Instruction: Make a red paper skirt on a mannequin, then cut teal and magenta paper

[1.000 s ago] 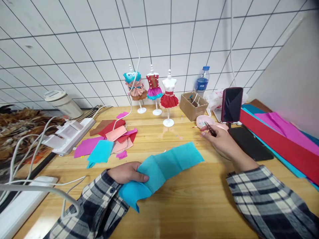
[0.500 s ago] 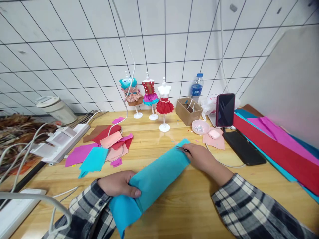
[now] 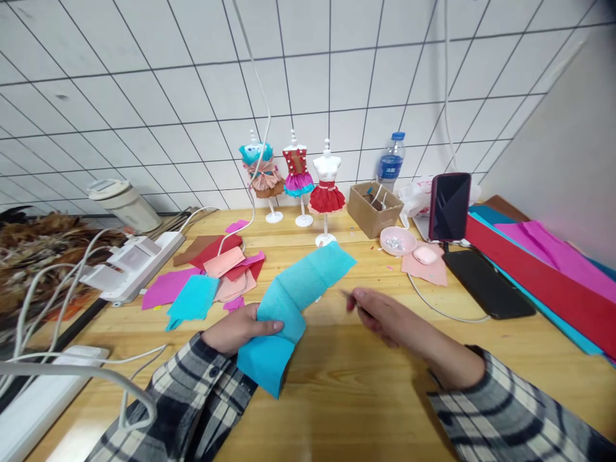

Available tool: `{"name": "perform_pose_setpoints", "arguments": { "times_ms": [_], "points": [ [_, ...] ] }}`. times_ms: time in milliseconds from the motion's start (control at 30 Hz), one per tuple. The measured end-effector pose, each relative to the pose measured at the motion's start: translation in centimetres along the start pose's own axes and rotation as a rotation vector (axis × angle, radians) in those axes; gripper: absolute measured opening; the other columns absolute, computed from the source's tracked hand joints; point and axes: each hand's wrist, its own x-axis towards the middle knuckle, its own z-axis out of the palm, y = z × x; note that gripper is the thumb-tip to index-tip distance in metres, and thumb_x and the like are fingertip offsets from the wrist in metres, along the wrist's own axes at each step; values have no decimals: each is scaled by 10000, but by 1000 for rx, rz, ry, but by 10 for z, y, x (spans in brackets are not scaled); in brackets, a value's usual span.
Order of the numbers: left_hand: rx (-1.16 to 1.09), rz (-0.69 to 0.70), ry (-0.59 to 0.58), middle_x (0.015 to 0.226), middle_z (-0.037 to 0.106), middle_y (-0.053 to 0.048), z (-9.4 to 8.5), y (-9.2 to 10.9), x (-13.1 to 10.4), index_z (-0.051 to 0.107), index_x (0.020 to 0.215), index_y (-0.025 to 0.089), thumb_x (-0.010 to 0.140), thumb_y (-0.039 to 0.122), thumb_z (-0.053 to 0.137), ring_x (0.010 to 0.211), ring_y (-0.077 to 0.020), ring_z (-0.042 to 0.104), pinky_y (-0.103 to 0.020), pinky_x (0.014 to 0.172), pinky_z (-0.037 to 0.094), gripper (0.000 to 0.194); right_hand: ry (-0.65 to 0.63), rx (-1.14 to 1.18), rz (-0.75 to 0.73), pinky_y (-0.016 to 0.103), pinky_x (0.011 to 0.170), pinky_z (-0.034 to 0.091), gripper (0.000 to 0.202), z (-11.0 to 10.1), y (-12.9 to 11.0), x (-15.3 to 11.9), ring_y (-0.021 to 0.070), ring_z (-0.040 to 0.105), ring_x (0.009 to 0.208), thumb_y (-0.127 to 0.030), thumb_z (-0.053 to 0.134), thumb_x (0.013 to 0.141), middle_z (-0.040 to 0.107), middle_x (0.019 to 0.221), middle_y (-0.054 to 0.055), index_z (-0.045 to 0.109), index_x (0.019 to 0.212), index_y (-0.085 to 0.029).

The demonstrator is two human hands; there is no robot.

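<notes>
My left hand [image 3: 244,328] is closed on a strip of turquoise crepe paper [image 3: 308,276], thumb on top. The strip bends upward to the right, creased across in places, and its lower end droops toward me. To the right, apart from the paper, my right hand [image 3: 385,313] is closed round small scissors [image 3: 347,294]; only their blurred tip shows past the fingers. Behind the strip stands a white mini dress form [image 3: 327,168] in a red ruffled skirt. Two more dressed forms, one in red and magenta [image 3: 297,170], one in turquoise and peach [image 3: 262,170], stand beside it.
Left lie coloured paper scraps [image 3: 192,298] and a power strip [image 3: 139,273] with cables. At the back right are a cardboard box [image 3: 373,215], a water bottle [image 3: 391,163], a pink dish [image 3: 398,239] and phones [image 3: 488,282]. Long paper sheets [image 3: 543,276] lie far right.
My right hand has come away from the paper with the scissors, down toward me. The strip, stretched out straight before, now bends freely from my left hand. The view has shifted slightly.
</notes>
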Motion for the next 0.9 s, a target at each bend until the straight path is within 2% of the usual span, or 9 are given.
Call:
{"name": "perform_pose_setpoints", "arguments": {
  "times_ms": [67, 100, 200, 300, 433, 500, 667, 767, 900],
  "points": [
    [3, -7, -14, 899, 778, -88, 1, -1, 0, 744, 959, 129, 703, 365, 807, 803, -220, 717, -342, 803, 555, 353, -263, 211, 206, 193, 363, 261, 529, 19, 1, -11, 70, 288, 392, -666, 292, 925, 365, 565, -77, 539, 852, -204],
    [3, -9, -25, 887, 779, -83, 1, -2, 0, 747, 952, 132, 705, 364, 806, 802, -217, 717, -336, 798, 555, 344, -342, 283, 246, 185, 352, 279, 523, 28, 4, -14, 65, 312, 379, -689, 325, 905, 384, 559, -80, 518, 844, -207],
    [-8, 6, -63, 919, 779, -75, 3, -3, -1, 743, 984, 150, 712, 358, 803, 837, -211, 717, -318, 795, 552, 348, -531, 385, 266, 208, 415, 412, 555, 48, 17, -16, 97, 504, 412, -750, 333, 862, 547, 567, -42, 456, 837, -210],
    [-14, 32, -90, 937, 778, -71, 6, -2, -2, 734, 1013, 161, 739, 353, 785, 828, -199, 718, -303, 772, 556, 339, -652, 415, 218, 203, 447, 414, 601, 56, 23, -11, 104, 578, 454, -792, 278, 840, 668, 672, 22, 426, 846, -210],
    [-48, 53, -90, 937, 778, -70, 15, -1, -1, 717, 1037, 164, 716, 287, 808, 856, -208, 721, -312, 785, 558, 356, -559, 259, 155, 188, 381, 324, 591, 54, 18, -9, 81, 489, 401, -746, 233, 886, 651, 695, 15, 467, 888, -203],
    [-100, 61, -63, 963, 774, -77, 19, -2, 0, 697, 1069, 166, 701, 266, 820, 889, -223, 720, -337, 810, 558, 400, -469, 122, 113, 203, 395, 341, 546, 52, 15, -10, 89, 447, 408, -679, 211, 933, 597, 638, -11, 482, 888, -208],
    [-171, 96, 9, 955, 772, -98, 28, -4, 3, 669, 1066, 137, 673, 222, 836, 822, -224, 728, -354, 792, 567, 435, -198, -248, -189, 288, 656, 416, 457, 49, 13, -14, 154, 538, 676, -479, 207, 1011, 575, 695, 13, 549, 876, -207],
    [-203, 133, 40, 976, 767, -99, 30, -6, 4, 634, 1123, 143, 666, 211, 839, 799, -222, 728, -368, 797, 566, 505, -182, -321, -189, 322, 716, 406, 430, 47, 13, -14, 179, 556, 753, -438, 215, 1014, 610, 795, 37, 550, 874, -206],
    [-145, 154, 78, 1029, 754, -104, 31, -8, 6, 581, 1206, 151, 686, 204, 821, 835, -222, 719, -371, 826, 553, 575, -188, -325, -168, 327, 713, 400, 422, 46, 13, -14, 186, 559, 759, -441, 215, 1014, 614, 802, 38, 541, 879, -209]
  ]
}}
